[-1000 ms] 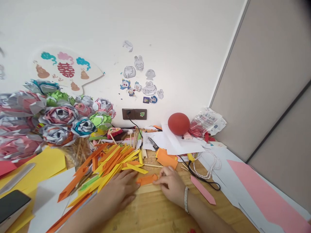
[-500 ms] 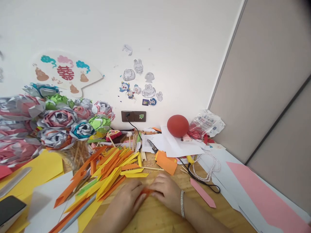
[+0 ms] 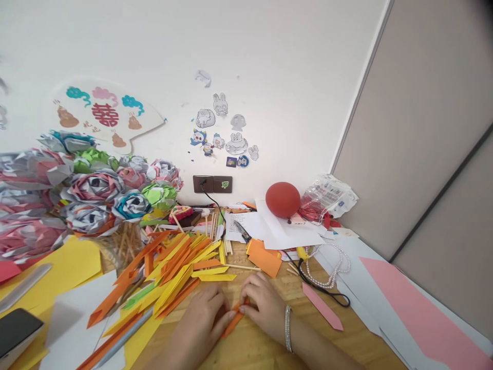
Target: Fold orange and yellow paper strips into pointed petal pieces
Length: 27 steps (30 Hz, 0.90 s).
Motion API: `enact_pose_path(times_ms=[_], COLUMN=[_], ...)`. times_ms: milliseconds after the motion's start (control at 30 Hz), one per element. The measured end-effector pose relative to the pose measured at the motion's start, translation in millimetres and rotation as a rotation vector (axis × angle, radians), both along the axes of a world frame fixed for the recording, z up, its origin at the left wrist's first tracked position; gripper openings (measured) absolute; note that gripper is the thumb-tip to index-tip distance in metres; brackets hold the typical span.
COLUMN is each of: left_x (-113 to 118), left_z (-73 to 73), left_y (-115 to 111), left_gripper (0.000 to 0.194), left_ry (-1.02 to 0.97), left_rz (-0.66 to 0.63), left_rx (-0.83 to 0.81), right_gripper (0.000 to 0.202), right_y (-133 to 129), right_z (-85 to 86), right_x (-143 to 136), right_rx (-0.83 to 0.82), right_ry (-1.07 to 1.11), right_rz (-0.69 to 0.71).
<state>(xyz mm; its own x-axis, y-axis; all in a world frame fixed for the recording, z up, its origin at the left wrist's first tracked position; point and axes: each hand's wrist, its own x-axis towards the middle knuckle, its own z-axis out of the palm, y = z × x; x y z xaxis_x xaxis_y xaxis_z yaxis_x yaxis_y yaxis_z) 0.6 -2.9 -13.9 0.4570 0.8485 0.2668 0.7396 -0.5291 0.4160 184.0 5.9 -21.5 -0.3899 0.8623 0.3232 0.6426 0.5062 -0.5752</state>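
Note:
A small orange paper strip (image 3: 233, 322) lies slantwise between my two hands, low over the wooden table (image 3: 246, 354). My left hand (image 3: 206, 316) has its thumb and fingers closed on the strip's left side. On the other side my right hand (image 3: 264, 304), with a silvery bracelet (image 3: 288, 329) at the wrist, pinches the strip's upper end. Just left of the hands is a heap of folded yellow and orange strips (image 3: 181, 264). Orange paper squares (image 3: 265, 258) lie beyond my right hand.
Paper flowers (image 3: 92, 190) stand at the left, near a phone (image 3: 17, 331). At the back are scissors (image 3: 242, 232) and a red balloon (image 3: 283, 200). A pink strip (image 3: 322, 307), a bead string (image 3: 327, 282) and large paper sheets (image 3: 419, 308) lie at the right.
The orange strip has turned to a steeper slant and more of it shows below the fingers. My right hand's fingers are more curled and drawn slightly apart from my left hand.

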Motion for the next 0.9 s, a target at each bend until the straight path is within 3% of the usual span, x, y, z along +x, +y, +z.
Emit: enact_pose_path(times_ms=[300, 500, 767, 900], left_x=[1.0, 1.4, 5.2, 6.1], left_z=[-1.4, -5.0, 1.3, 8.1], left_y=[-3.4, -2.0, -5.1, -0.7], left_gripper=[0.009, 0.018, 0.019, 0.015], left_ry=[0.045, -0.043, -0.247, -0.478], left_rz=[0.029, 0.024, 0.004, -0.040], left_rx=[-0.025, -0.036, -0.315, -0.463], right_gripper=[0.016, 0.013, 0.013, 0.015], right_y=[-1.2, -2.5, -7.4, -8.1], right_z=[0.1, 3.2, 1.9, 0.2], right_x=[0.4, -0.1, -0.9, -0.2], right_rx=[-0.034, -0.087, -0.089, -0.204], right_ry=[-0.050, -0.014, 0.016, 0.247], right_rz=[0.008, 0.011, 0.101, 0.128])
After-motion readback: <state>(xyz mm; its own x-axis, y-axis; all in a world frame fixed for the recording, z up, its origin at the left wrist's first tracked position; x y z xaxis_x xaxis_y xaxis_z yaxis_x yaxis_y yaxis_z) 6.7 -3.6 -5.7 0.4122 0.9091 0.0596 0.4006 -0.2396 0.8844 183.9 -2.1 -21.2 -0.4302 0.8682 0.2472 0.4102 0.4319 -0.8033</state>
